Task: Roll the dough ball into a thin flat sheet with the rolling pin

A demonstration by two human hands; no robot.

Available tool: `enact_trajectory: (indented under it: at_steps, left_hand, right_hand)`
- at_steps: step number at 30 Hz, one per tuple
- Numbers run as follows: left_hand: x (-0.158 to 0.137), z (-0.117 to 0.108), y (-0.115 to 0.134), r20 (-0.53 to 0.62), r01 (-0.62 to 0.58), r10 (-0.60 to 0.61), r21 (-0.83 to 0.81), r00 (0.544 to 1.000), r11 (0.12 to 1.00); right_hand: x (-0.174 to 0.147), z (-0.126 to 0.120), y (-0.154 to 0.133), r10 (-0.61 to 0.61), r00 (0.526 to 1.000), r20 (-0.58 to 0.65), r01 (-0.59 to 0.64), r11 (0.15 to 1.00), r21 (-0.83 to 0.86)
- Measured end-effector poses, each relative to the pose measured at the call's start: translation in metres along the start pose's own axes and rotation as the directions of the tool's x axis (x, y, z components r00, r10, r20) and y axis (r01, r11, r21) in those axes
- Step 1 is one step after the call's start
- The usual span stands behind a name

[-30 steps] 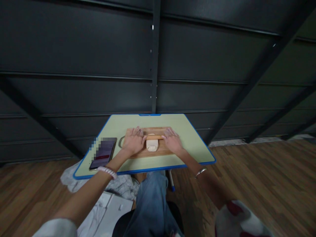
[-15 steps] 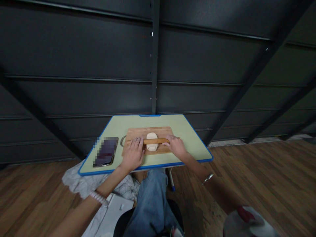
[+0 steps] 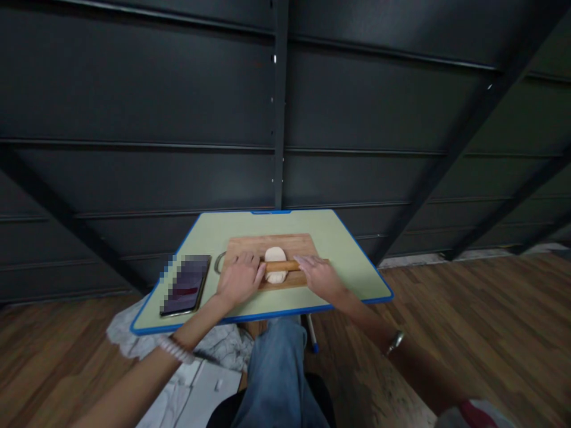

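Left hand (image 3: 241,278) and right hand (image 3: 322,278) are clasping rolling pin (image 3: 282,266) across dough (image 3: 275,254), toward near edge of counter (image 3: 285,302), apparently balancing pressure.

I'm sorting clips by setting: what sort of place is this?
Probably an indoor room, though its exact use is unclear: a dark panelled wall, a wood-look floor and a blue-edged table show it.

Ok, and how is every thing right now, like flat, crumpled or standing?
Dough, partly flattened under the rolling pin
Rolling pin, lying crosswise
Left grip, on the rolling pin
Right grip, on the rolling pin
Wooden board, lying flat
Phone, lying screen up; whether lit, unclear
Table, standing upright
Cloth, crumpled
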State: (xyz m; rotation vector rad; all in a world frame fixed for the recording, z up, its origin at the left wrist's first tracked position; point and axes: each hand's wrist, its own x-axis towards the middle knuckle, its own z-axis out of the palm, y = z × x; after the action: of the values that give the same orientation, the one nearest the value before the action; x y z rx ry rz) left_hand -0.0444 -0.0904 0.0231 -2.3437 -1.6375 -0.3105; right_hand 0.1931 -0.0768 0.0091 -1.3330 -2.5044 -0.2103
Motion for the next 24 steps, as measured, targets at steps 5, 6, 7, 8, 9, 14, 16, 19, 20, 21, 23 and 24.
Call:
enact_trajectory:
  at_steps: [5, 6, 7, 8, 9, 14, 16, 19, 20, 21, 23, 24]
  left_hand:
    - [0.024, 0.009, -0.004, -0.012, -0.068, 0.067, -0.085, 0.998, 0.994]
    - [0.031, 0.011, -0.006, 0.007, -0.077, 0.079, -0.115, 0.997, 0.990]
    - [0.039, 0.013, -0.007, 0.037, -0.076, 0.082, -0.144, 0.996, 0.987]
    - [0.049, 0.015, -0.009, 0.075, -0.067, 0.081, -0.170, 0.994, 0.983]
    - [0.058, 0.018, -0.011, 0.114, -0.057, 0.080, -0.188, 0.990, 0.980]
    - [0.099, 0.031, -0.017, 0.205, -0.019, 0.060, -0.197, 0.977, 0.980]
    - [0.107, 0.035, -0.018, 0.240, 0.011, 0.036, -0.191, 0.970, 0.982]
    - [0.114, 0.042, -0.020, 0.258, 0.035, 0.018, -0.199, 0.966, 0.979]
    - [0.116, 0.045, -0.021, 0.257, 0.037, 0.017, -0.204, 0.966, 0.978]
    - [0.117, 0.048, -0.022, 0.253, 0.037, 0.017, -0.207, 0.967, 0.978]
    - [0.119, 0.054, -0.024, 0.240, 0.030, 0.020, -0.205, 0.970, 0.978]
    - [0.120, 0.056, -0.024, 0.229, 0.029, 0.017, -0.198, 0.973, 0.980]
  right_hand:
    - [0.018, 0.011, 0.009, -0.002, 0.999, 0.036, 0.000, 0.998, 0.055]
    - [0.023, 0.014, 0.012, -0.003, 1.000, 0.012, 0.002, 0.999, 0.049]
    - [0.029, 0.017, 0.016, -0.007, 1.000, -0.008, 0.008, 0.999, 0.042]
    - [0.035, 0.020, 0.020, -0.016, 1.000, -0.016, 0.017, 0.999, 0.035]
    - [0.041, 0.023, 0.025, -0.030, 0.999, -0.012, 0.030, 0.999, 0.027]
    - [0.070, 0.036, 0.048, -0.082, 0.996, 0.046, 0.082, 0.996, -0.015]
    - [0.078, 0.042, 0.054, -0.087, 0.995, 0.054, 0.089, 0.996, -0.026]
    - [0.085, 0.048, 0.059, -0.108, 0.993, 0.053, 0.109, 0.994, -0.025]
    - [0.086, 0.050, 0.060, -0.106, 0.993, 0.045, 0.107, 0.994, -0.025]
    - [0.087, 0.051, 0.060, -0.103, 0.994, 0.038, 0.104, 0.994, -0.025]
    - [0.089, 0.052, 0.060, -0.078, 0.997, 0.022, 0.078, 0.997, -0.024]
    - [0.090, 0.051, 0.060, -0.062, 0.998, 0.020, 0.063, 0.998, -0.021]
